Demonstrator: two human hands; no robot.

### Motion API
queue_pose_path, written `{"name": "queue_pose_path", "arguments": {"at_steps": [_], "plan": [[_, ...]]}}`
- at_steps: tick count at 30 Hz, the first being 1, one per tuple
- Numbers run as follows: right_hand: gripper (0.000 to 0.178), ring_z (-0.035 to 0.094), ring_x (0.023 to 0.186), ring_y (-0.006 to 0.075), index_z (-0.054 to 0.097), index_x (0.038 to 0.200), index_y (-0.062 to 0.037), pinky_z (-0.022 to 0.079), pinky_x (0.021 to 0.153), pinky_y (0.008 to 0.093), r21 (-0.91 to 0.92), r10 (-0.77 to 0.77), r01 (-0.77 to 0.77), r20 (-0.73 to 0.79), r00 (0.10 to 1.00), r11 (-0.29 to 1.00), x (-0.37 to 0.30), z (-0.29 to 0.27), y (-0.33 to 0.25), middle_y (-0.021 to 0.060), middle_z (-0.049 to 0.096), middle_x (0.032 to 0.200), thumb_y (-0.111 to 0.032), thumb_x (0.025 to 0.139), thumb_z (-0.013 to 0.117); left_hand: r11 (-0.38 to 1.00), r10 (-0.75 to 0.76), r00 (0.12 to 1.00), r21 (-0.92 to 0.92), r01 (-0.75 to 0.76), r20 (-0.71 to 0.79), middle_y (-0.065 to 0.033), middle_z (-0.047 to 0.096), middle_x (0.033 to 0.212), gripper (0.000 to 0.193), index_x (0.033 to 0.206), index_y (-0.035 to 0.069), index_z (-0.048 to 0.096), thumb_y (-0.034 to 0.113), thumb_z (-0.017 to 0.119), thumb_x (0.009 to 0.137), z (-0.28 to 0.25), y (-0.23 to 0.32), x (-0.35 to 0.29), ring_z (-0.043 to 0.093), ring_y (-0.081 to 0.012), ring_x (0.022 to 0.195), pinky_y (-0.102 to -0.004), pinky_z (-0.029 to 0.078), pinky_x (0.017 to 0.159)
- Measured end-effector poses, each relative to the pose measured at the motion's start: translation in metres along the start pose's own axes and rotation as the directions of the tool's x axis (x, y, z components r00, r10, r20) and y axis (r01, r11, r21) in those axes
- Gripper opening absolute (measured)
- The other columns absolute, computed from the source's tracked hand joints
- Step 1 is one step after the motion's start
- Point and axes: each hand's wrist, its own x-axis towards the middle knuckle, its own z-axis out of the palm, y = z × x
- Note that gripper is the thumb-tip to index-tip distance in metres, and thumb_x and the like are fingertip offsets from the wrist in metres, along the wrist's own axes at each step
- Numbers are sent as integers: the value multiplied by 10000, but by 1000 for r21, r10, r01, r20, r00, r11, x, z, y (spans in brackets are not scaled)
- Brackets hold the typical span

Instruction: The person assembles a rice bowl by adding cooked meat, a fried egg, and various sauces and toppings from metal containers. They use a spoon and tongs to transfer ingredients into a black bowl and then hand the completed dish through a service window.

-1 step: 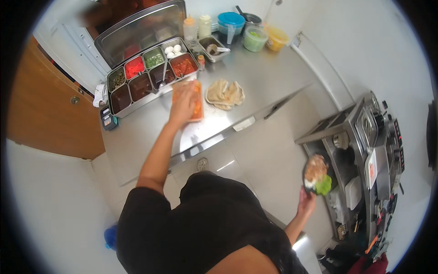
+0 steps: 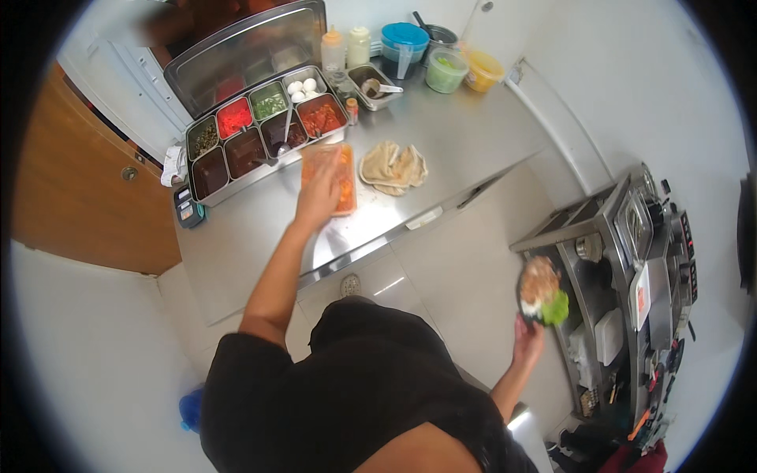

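Note:
On the steel counter, my left hand [image 2: 317, 199] lies over a shallow plastic container [image 2: 345, 206] of orange food, its fingers stretched across the top toward the far edge. The fingertips are slightly blurred. Just right of that container sits a crumpled beige cloth [image 2: 392, 169]. Out to the right, above the floor, my right hand [image 2: 528, 339] grips the near rim of a dark plate [image 2: 522, 298]. Browned food [image 2: 541, 277], a green leaf [image 2: 556, 308] and something white lie on it.
Behind the container stands a steel topping tray [image 2: 229, 193] with several compartments and a raised lid. Squeeze bottles [image 2: 333, 51], a blue-lidded tub [image 2: 404, 35] and other tubs line the back. A steel shelf unit [image 2: 552, 234] is close to the plate. A wooden door [image 2: 95, 173] is at left.
The plate in my right hand has shifted slightly left. The counter sits a little lower and farther right in view. My left hand stays over the container.

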Motion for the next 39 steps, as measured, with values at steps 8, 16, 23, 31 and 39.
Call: {"name": "queue_pose_path", "arguments": {"at_steps": [8,16,23,31,39], "plan": [[289,644,929,399,425,1124,101,559,808,425,-337,155,-47,301,941,940,99,256,43,267,561,1123,-75,897,453,987,-96,995,-127,94,-10,-121,474,1365,563,1395,151,406,30,460,848,-52,-35,-23,590,-239,1091,-352,446,936],[264,666,870,326,412,1115,60,575,745,374,-564,355,-37,466,810,825,179,371,63,177,574,989,-67,886,448,932,-362,917,-34,362,-164,-150,524,1267,471,1340,124,483,10,458,884,-85,-62,-59,605,-216,1026,-324,446,910],[373,651,832,195,483,1232,2,551,731,315,-664,538,126,689,486,737,194,430,24,102,636,1034,-77,868,487,739,-603,779,-489,463,-172,-108,550,1249,324,1259,48,544,97,484,944,-25,3,-33,587,-182,1045,-310,433,927],[405,629,799,153,508,1235,12,531,751,287,-705,824,453,548,-140,546,145,531,55,61,626,1022,-153,870,562,81,-647,734,-938,336,207,-102,417,1403,688,1446,90,261,493,483,935,2,42,-9,469,-194,1240,-350,404,984],[430,636,700,140,522,1254,-16,527,657,268,-673,791,420,477,-383,609,65,567,145,58,643,984,-285,922,576,-203,-808,567,-979,-16,158,-164,479,1352,599,1364,14,377,454,434,962,-18,31,-114,495,-264,1228,-404,429,1014]]}}
